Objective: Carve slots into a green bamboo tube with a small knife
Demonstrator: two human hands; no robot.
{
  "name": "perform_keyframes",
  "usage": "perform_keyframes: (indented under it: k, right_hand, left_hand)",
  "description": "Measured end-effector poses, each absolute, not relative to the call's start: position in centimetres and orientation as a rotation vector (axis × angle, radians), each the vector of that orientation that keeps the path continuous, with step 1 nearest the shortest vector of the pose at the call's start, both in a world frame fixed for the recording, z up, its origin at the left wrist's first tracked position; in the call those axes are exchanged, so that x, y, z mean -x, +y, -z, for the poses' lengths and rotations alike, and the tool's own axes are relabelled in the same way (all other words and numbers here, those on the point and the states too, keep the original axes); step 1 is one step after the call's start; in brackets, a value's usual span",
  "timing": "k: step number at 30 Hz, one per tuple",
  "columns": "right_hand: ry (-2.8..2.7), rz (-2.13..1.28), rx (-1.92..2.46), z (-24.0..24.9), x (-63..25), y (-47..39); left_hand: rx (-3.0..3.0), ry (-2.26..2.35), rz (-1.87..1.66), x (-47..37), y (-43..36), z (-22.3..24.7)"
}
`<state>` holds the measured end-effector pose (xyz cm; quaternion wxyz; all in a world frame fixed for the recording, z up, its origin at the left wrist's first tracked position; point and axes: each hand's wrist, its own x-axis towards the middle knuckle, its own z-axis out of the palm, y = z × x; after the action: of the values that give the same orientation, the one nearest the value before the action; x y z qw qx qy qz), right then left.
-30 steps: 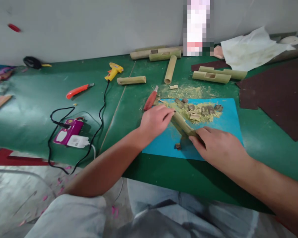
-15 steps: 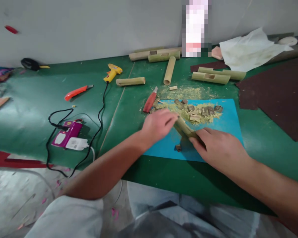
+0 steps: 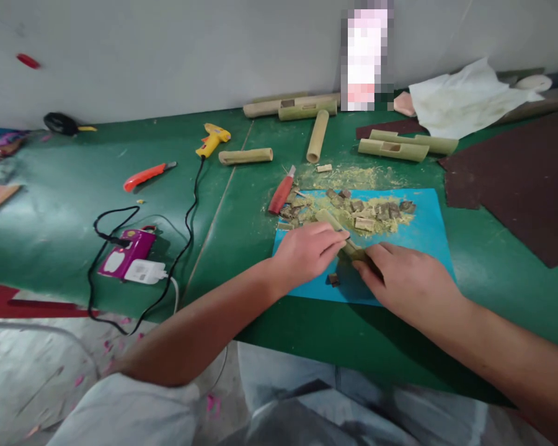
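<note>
**Over the blue sheet: bamboo piece, one, handled by two hands**

Bamboo piece [image 3: 327, 218] is slanting above the blue sheet [image 3: 425, 238] on the green bench [image 3: 242, 223]. Right hand [image 3: 411, 275]: fingers are clamping the near end. Left hand [image 3: 307, 251]: fingers are bunching together at mid-length; whether they are gripping anything, cannot tell. Handling, as judged: light, stiff, possibly slipping at smooth rind, splitting lengthwise under hard squeezing. Best hold: wrapping round the near end.

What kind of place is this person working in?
Probably a small craft workshop: a long green-topped workbench holds hollowed bamboo tubes, a yellow pistol-shaped glue gun, and pale shavings scattered over a bright blue sheet.
</note>
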<state>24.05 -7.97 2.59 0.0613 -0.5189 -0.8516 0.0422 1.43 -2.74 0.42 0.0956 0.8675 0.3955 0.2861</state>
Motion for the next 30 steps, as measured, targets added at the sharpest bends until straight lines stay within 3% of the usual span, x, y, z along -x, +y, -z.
perform_keyframes:
  k: [4, 9, 13, 18, 23, 30]
  right_hand:
    - [-2.557, -0.135, 1.597, -2.6, -24.1, -7.9]
    - [-2.571, -0.199, 1.616, -2.7, -24.1, -7.8]
    - [-2.559, -0.177, 1.635, -2.7, -24.1, -7.8]
    - [-2.577, -0.198, 1.616, -2.6, -24.1, -7.9]
    - [-2.57, -0.111, 1.586, -2.6, -24.1, -7.9]
    - [-2.592, 0.071, 1.461, -2.6, -24.2, -8.3]
  left_hand:
    - [-2.564, 1.346, -0.909, -1.7, -3.1, -0.6]
    - [-2.601, 1.124, -0.781, -2.0, -3.4, -0.6]
    - [-2.524, 1.424, -0.878, -2.1, -3.3, -0.8]
    - [-2.721, 1.067, -0.769, -2.4, -4.0, -0.7]
    - [-2.616, 1.369, -0.915, -0.9, -2.1, -0.2]
    - [-2.628, 1.255, -0.946, -1.3, -2.4, 0.1]
